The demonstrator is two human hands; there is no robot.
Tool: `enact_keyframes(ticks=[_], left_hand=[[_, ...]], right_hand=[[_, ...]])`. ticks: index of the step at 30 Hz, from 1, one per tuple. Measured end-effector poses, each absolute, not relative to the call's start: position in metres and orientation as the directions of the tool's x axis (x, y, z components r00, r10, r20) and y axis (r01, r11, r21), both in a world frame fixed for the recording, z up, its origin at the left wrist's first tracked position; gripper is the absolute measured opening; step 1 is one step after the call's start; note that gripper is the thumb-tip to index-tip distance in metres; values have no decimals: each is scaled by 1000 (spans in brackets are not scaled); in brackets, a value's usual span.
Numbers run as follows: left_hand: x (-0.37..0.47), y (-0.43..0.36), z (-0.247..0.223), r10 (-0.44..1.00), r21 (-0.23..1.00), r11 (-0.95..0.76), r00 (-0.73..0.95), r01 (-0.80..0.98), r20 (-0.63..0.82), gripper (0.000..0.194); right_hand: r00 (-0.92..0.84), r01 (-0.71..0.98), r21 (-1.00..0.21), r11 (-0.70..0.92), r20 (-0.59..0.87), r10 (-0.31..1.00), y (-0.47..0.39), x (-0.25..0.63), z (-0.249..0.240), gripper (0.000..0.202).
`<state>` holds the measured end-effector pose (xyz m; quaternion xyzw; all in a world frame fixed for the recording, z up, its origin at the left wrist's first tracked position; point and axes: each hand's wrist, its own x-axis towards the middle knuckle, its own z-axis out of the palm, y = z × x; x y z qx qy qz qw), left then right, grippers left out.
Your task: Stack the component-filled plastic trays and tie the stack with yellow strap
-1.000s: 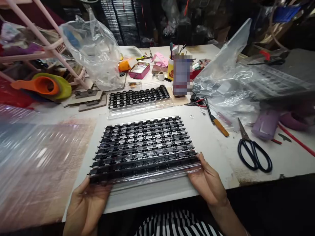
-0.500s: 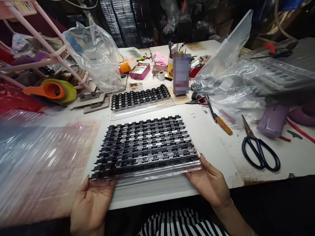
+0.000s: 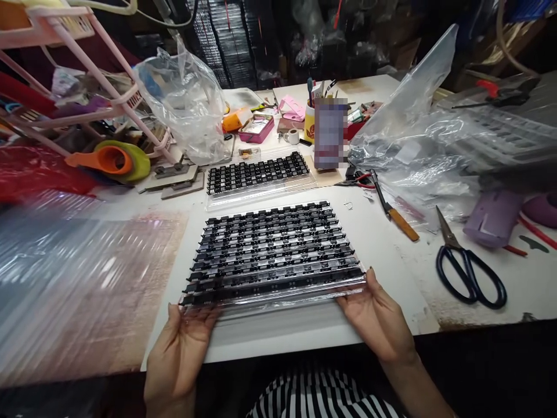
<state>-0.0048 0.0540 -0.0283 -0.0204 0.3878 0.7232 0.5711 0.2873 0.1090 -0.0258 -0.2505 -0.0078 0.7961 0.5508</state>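
Note:
A clear plastic tray (image 3: 278,306) carries rows of small black parts (image 3: 274,249) with silvery pins. My left hand (image 3: 178,348) grips its near left corner, thumb on top and fingers underneath. At the near right corner my right hand (image 3: 378,325) holds the same tray in a like way. The near edge is raised a little off the white table. Just beyond lies a second clear tray (image 3: 261,200) with similar black parts (image 3: 259,173), touched by neither hand.
Scissors (image 3: 467,273), an orange-handled tool (image 3: 402,223) and pliers (image 3: 359,180) lie to the right. Clear plastic bags (image 3: 418,145) heap behind them. Clear plastic sheets (image 3: 78,290) cover the left side. A pink rack (image 3: 100,81) and an orange scoop-like piece (image 3: 108,162) stand back left.
The whole view has shifted, so the scene sits further right. Both hands keep hold of the tray, which appears slightly further from me.

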Motion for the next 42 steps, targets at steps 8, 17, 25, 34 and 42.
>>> enact_keyframes(ticks=[8,17,25,34,42], left_hand=[[-3,56,-22,851,455,-66,-288,-888,-440,48],[-1,52,-26,871,494,-81,-302,-866,-387,36],[-2,49,-24,926,471,-96,-253,-877,-282,36],[-11,42,-27,971,558,48,-93,-829,-221,41],[-12,46,-30,938,588,61,-154,-806,-309,35]], right_hand=[[-235,-879,-292,-378,-426,874,109,285,-24,25],[-93,-827,-445,-345,-496,863,108,283,-26,27],[-39,-749,-530,-397,-563,825,105,283,-20,29],[-51,-646,-584,-492,-610,791,102,299,-28,28],[-157,-662,-653,-368,-359,920,100,295,-33,22]])
